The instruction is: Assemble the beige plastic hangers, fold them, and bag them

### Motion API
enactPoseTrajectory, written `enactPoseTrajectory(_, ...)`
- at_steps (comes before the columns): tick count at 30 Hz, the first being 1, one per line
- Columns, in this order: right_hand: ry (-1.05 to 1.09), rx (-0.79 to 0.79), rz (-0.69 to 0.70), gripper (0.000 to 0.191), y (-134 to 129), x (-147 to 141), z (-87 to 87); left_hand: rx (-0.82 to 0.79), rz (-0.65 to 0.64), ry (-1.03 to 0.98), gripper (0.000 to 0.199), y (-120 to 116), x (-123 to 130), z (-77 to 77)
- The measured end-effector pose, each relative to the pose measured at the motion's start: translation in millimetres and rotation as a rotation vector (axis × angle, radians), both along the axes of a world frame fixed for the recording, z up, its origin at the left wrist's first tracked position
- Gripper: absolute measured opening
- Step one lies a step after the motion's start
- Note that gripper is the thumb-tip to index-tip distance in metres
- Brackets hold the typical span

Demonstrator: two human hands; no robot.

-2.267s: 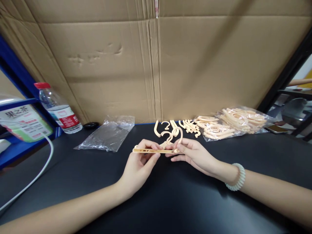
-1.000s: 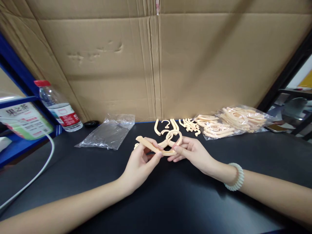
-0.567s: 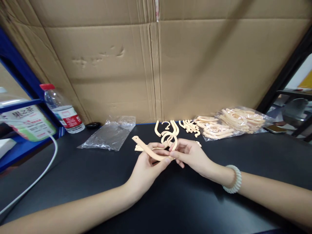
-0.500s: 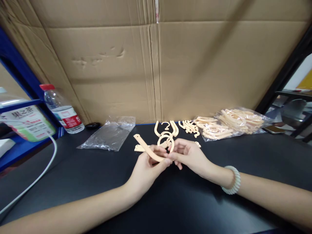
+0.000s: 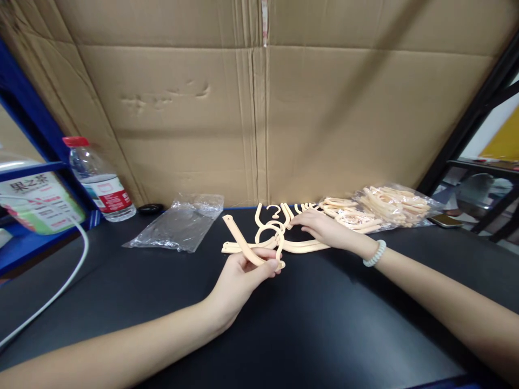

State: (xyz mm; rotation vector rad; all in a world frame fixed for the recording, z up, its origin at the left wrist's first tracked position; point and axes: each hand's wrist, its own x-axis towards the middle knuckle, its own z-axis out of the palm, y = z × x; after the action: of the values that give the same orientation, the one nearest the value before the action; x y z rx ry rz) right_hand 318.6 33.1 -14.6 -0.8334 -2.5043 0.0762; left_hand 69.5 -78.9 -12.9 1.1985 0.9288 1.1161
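Observation:
My left hand (image 5: 243, 278) is closed on a partly joined hanger: a beige plastic hanger arm (image 5: 236, 233) slanting up to the left, with a round hook (image 5: 279, 246) at its lower end. The thumb presses near where the two meet. Farther back, my right hand (image 5: 322, 227) has its fingers stretched out, their tips at the lower ends of curved hanger arms (image 5: 286, 212); whether it touches them I cannot tell. Behind the held piece lie assembled hangers (image 5: 306, 247). A loose hook (image 5: 274, 210) and another curved arm (image 5: 258, 216) lie behind those.
On the black table (image 5: 259, 335), a clear plastic bag (image 5: 174, 227) lies at left, near a bottle (image 5: 105, 186) and a black object (image 5: 150, 208). Bagged hanger parts (image 5: 395, 205) and a phone (image 5: 445, 220) are at right. Cardboard (image 5: 182, 108) stands behind; a white cable (image 5: 77, 270) crosses the left.
My right hand has let go of the joined hanger pieces and moved away to the curved arms at the back. My left hand still holds the pieces, almost in place.

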Motion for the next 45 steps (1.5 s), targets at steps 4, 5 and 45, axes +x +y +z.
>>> enactPoseTrajectory(4, -0.095, 0.075, -0.054, 0.027, -1, -4, 0.4, 0.028, -0.002, 0.016, 0.019, 0, 0, 1.0)
enactPoseTrajectory(5, -0.108, 0.092, -0.067, 0.023, -1, -5, 1.6, 0.032, -0.005, 0.018, 0.019, 0, 0, 1.0)
enactPoseTrajectory(45, 1.241, -1.213, 0.064, 0.033, -99, -62, -1.4, 0.081, -0.063, -0.064, 0.013, 6, -5, -2.6)
